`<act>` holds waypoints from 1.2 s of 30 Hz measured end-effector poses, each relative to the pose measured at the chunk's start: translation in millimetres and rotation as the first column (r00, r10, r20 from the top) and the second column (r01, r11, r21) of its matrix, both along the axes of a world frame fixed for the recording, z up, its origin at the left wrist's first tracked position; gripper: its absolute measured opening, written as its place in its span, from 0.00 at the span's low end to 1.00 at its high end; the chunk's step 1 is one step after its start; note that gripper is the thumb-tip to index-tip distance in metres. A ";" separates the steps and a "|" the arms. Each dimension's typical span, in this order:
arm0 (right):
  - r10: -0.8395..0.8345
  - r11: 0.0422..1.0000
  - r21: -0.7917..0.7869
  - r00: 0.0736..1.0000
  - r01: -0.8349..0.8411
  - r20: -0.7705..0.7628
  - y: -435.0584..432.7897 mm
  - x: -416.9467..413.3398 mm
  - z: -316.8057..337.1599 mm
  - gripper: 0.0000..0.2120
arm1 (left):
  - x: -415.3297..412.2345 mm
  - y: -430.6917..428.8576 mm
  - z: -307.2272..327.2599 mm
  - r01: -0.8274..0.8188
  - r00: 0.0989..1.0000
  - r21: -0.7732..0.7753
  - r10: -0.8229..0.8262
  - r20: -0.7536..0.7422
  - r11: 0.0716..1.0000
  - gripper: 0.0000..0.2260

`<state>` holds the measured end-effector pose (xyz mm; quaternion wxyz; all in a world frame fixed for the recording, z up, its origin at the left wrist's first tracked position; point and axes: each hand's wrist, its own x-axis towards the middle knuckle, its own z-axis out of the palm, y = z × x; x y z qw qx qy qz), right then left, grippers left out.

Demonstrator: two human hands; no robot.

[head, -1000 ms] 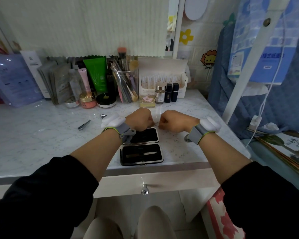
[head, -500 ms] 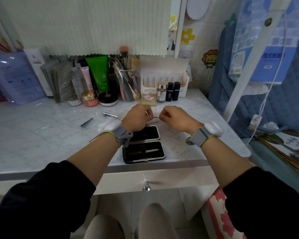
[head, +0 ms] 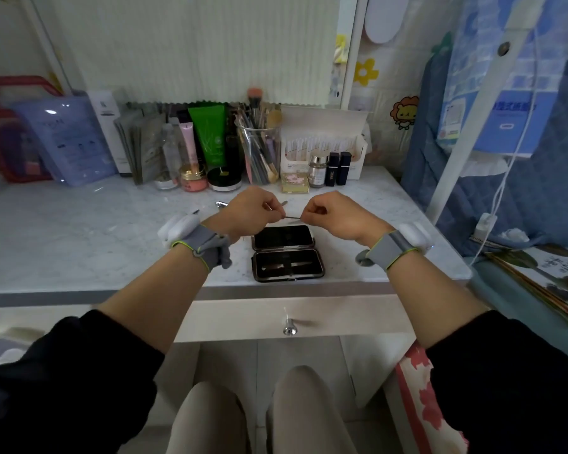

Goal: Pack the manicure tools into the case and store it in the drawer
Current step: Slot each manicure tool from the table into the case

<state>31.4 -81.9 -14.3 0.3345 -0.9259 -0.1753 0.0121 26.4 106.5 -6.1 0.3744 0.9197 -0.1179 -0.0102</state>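
Note:
The black manicure case (head: 287, 253) lies open on the marble desk (head: 79, 244), near its front edge. Its near half holds a metal tool (head: 287, 265); its far half looks empty. Just above the case, my left hand (head: 250, 213) and my right hand (head: 336, 217) are both closed on the two ends of one thin metal tool (head: 292, 218), held level between them. Another metal tool (head: 222, 204) lies on the desk behind my left hand, partly hidden. The white drawer (head: 292, 317) under the desk edge is closed, with a small silver knob (head: 289, 329).
Cosmetics line the back of the desk: tubes, jars, a clear brush cup (head: 259, 155), a white box (head: 323, 149), two black lipsticks (head: 338, 163). A purple pouch (head: 66, 139) stands at the back left. A blue quilted bed side (head: 505, 191) is on the right. My knees are below the drawer.
Both hands have lifted slightly off the desk and drawn a little apart, so the thin tool shows between them. The view tilted; the case has not moved.

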 end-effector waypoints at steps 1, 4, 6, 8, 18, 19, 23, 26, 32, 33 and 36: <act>0.021 1.000 -0.021 1.000 -0.021 -0.021 1.0 -3.8 1.0 0.09 | -5.5 3.4 1.9 0.020 0.999 0.015 -0.020 -0.030 1.000 0.05; 0.091 0.994 -0.054 0.993 -0.095 -0.078 5.7 -17.6 3.2 0.09 | -24.5 15.5 5.3 0.048 0.990 0.016 -0.045 -0.137 0.999 0.04; 0.119 0.989 -0.071 0.987 -0.127 -0.104 7.1 -21.7 3.7 0.09 | -29.5 21.2 4.8 0.063 0.978 0.019 -0.058 -0.198 0.998 0.03; 0.152 0.980 -0.109 0.981 -0.165 -0.117 9.9 -27.6 3.3 0.09 | -35.7 25.7 3.5 0.073 0.967 0.040 -0.061 -0.248 0.997 0.03; 0.206 0.944 -0.232 0.969 -0.234 -0.139 17.9 -49.8 0.2 0.08 | -50.4 38.2 -0.7 0.147 0.922 0.139 -0.084 -0.378 0.979 0.05; 0.203 0.943 -0.239 0.969 -0.231 -0.138 17.6 -51.4 1.0 0.08 | -51.7 40.0 0.5 0.150 0.919 0.151 -0.081 -0.385 0.977 0.04; 0.187 0.945 -0.237 0.967 -0.226 -0.173 16.9 -56.9 6.1 0.08 | -55.6 49.8 6.6 0.154 0.900 0.164 -0.070 -0.429 0.974 0.03; 0.178 0.943 -0.247 0.965 -0.224 -0.195 17.8 -59.0 6.8 0.09 | -57.7 55.7 7.6 0.146 0.893 0.175 -0.053 -0.446 0.974 0.03; 0.167 0.947 -0.239 0.963 -0.217 -0.214 19.3 -62.7 6.7 0.11 | -60.6 61.7 6.3 0.114 0.891 0.164 -0.028 -0.453 0.980 0.04; 0.162 0.948 -0.239 0.964 -0.212 -0.211 18.9 -63.3 6.5 0.11 | -60.7 61.6 6.1 0.111 0.891 0.164 -0.025 -0.453 0.980 0.04; 0.154 0.954 -0.223 0.966 -0.200 -0.207 18.8 -65.1 6.0 0.12 | -61.0 59.5 4.7 0.107 0.892 0.160 -0.024 -0.452 0.981 0.05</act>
